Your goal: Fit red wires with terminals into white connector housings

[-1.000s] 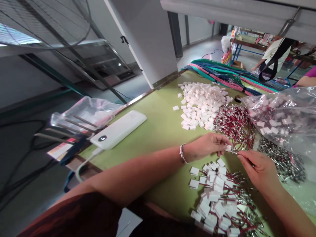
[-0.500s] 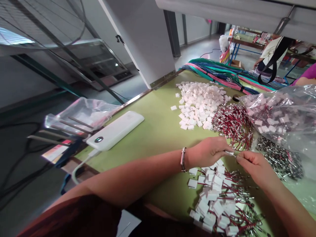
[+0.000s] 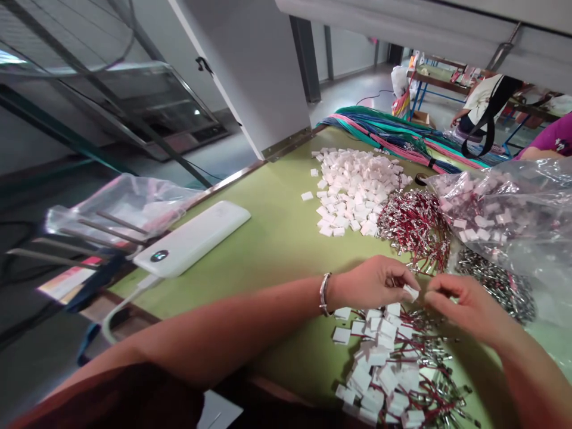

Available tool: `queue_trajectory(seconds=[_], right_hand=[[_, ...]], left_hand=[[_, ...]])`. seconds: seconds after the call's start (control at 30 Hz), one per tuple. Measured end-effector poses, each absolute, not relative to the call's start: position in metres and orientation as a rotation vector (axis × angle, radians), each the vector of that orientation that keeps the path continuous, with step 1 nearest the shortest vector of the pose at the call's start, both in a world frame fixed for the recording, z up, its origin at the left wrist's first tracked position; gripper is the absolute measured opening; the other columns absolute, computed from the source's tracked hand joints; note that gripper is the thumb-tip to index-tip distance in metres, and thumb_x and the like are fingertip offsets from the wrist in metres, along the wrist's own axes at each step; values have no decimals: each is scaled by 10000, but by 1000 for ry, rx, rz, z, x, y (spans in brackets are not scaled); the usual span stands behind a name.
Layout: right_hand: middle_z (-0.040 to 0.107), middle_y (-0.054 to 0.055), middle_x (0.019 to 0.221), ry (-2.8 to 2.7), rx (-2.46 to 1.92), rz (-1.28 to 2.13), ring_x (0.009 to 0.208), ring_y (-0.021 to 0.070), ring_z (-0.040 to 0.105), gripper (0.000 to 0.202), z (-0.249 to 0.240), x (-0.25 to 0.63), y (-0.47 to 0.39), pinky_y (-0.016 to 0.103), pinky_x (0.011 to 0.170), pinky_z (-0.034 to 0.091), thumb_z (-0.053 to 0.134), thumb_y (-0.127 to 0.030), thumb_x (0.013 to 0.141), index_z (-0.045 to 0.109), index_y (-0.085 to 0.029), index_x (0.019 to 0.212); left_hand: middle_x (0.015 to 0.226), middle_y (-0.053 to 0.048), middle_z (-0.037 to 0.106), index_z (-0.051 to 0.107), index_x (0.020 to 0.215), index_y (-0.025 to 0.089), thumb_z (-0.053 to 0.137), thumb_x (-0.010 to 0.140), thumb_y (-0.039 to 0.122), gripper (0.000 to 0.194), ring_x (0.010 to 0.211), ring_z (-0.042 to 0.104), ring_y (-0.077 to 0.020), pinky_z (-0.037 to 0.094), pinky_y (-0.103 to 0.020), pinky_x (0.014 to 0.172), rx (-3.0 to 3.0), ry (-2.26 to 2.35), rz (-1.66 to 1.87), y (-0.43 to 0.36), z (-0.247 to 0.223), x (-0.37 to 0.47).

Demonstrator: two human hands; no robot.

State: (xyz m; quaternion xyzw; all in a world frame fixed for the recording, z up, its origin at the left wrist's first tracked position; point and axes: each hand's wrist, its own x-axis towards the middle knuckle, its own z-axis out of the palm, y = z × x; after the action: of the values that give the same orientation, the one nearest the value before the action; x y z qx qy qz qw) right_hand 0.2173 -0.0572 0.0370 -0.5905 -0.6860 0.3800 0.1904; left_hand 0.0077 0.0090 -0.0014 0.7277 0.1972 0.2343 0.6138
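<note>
My left hand [image 3: 378, 283] is closed, pinching a small white connector piece [image 3: 411, 292] between thumb and fingertips. Just right of it, my right hand [image 3: 465, 304] has its thumb and forefinger pressed close together; whatever they hold is too small to make out. Below both hands lies a pile of white pieces with red wires and metal ends [image 3: 379, 375]. Beyond the hands are a heap of loose white pieces [image 3: 357, 185] and a bundle of short red wires with metal tips [image 3: 415, 226].
A white power bank [image 3: 196, 238] with a cable sits at the left table edge, near a clear bag [image 3: 129, 202]. Long coloured cables [image 3: 384, 134] lie at the back. Dark metal-tipped parts [image 3: 496, 283] and a plastic bag [image 3: 509, 208] are at the right. A person [image 3: 482, 104] is behind.
My hands have moved slightly apart, and the white piece in my left hand is turned and more visible. The view has shifted a little.
</note>
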Motion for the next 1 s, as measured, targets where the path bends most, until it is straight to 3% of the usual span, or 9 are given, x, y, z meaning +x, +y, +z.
queue_trajectory(seconds=[0.1,0.17,0.23,0.33,0.43,0.67,0.8,0.9,1.0], right_hand=[[633,1,632,-1856,-1817,731,601,148,550,303,36,246,-47,252,565,414,512,-414,850,641,-201,677],[634,6,631,-1846,-1876,576,583,157,549,312,27,254,-42,265,556,416,508,-427,861,658,-200,709],[664,24,711,-1938,-1841,472,648,176,580,275,14,250,-39,286,616,447,511,-395,877,681,-203,776],[681,61,847,-2187,-1767,178,798,215,603,218,-4,230,-38,325,705,461,506,-305,904,698,-208,874],[666,82,823,-2382,-1701,-144,803,232,584,222,-13,216,-40,338,688,446,486,-232,925,697,-185,877],[676,50,772,-2260,-1549,-92,736,193,608,223,-9,219,-41,306,649,461,495,-266,944,689,-185,871],[704,74,776,-2211,-1318,-237,706,180,614,217,-5,209,-46,303,662,495,485,-197,948,695,-155,911],[727,100,815,-2298,-1135,-366,740,180,633,198,-6,201,-52,308,718,523,505,-125,929,703,-134,916],[745,116,904,-2388,-1034,-434,829,190,659,256,-9,195,-55,326,804,543,467,-75,923,711,-124,985]], left_hand=[[810,-57,737,724,755,214,728,772,273,62,772,639,-151,498,-303,835,1890,215,453,11,9,3],[746,-60,729,701,678,226,698,806,332,166,735,639,-150,495,-309,842,1894,85,400,13,12,1],[656,-50,691,671,636,215,632,854,376,274,647,615,-130,503,-287,742,1870,156,521,18,12,-1],[580,-22,624,626,607,179,551,902,370,359,552,556,-97,458,-236,581,1818,625,841,28,8,-3],[590,-8,617,613,615,155,524,912,328,355,543,540,-82,426,-212,543,1766,917,857,32,3,-2],[675,-3,636,682,742,144,604,834,224,144,612,541,-92,433,-224,595,1790,870,634,22,-5,11],[734,-37,673,674,906,127,599,878,343,231,639,621,-114,498,-244,616,1411,787,503,21,-5,13],[708,-41,673,671,821,120,601,883,450,343,613,623,-102,523,-244,632,1151,673,420,19,-7,16],[679,-20,662,686,767,108,683,834,349,250,555,571,-67,493,-209,590,1016,638,431,20,-13,20]])
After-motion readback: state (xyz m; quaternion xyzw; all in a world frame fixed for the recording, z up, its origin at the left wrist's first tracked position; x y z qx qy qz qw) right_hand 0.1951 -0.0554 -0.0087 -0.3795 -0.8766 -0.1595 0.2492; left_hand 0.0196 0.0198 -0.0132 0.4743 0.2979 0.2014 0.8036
